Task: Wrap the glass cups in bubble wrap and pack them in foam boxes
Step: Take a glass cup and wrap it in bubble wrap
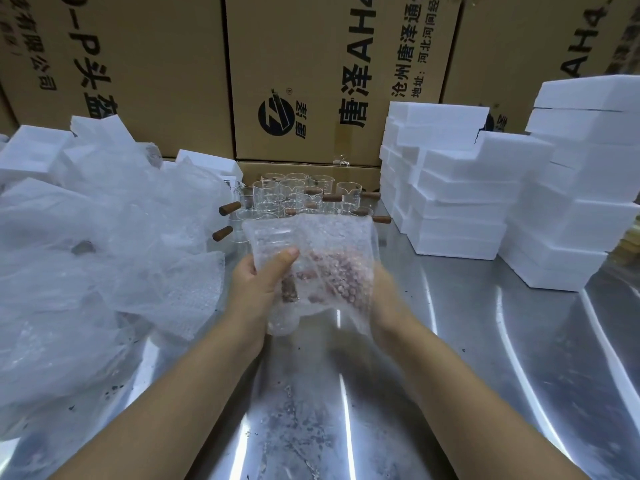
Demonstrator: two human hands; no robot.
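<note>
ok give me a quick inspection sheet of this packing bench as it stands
surface: shiny metal table, dark specks toward the front
job's things: bubble-wrapped cup held above the table; bare glass cups with wooden handles grouped at the back; foam boxes stacked on the right
clutter: heap of loose bubble wrap on the left, foam pieces behind it
grips: left grip holds the bubble-wrapped cup, thumb on top; right grip holds it from the other side, fingers showing through the wrap
cables: nothing seen
surroundings: printed cardboard cartons along the back
</note>
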